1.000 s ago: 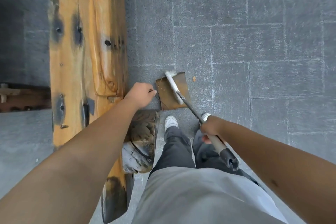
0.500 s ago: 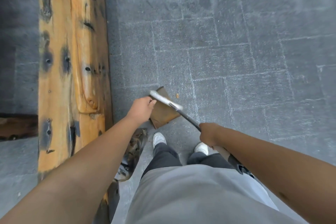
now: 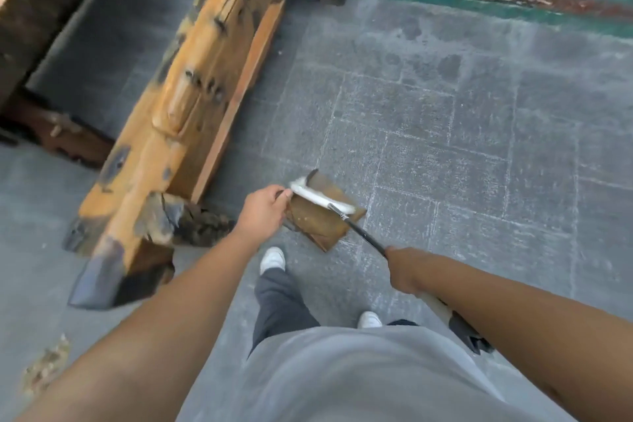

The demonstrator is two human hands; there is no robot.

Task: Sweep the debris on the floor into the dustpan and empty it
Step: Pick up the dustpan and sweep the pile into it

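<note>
Head view: my left hand (image 3: 263,212) clamps the brown dustpan (image 3: 322,219) just right of the wooden bench (image 3: 191,106); my right hand (image 3: 404,267) is wrapped round the broom (image 3: 320,197), bristles lying across the pan. I'd keep the pan level while carrying; any debris inside is too blurred to see.

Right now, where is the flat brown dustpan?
In the head view, the flat brown dustpan is centre frame, held by the left hand, under the white brush head, right of the wooden bench.
</note>
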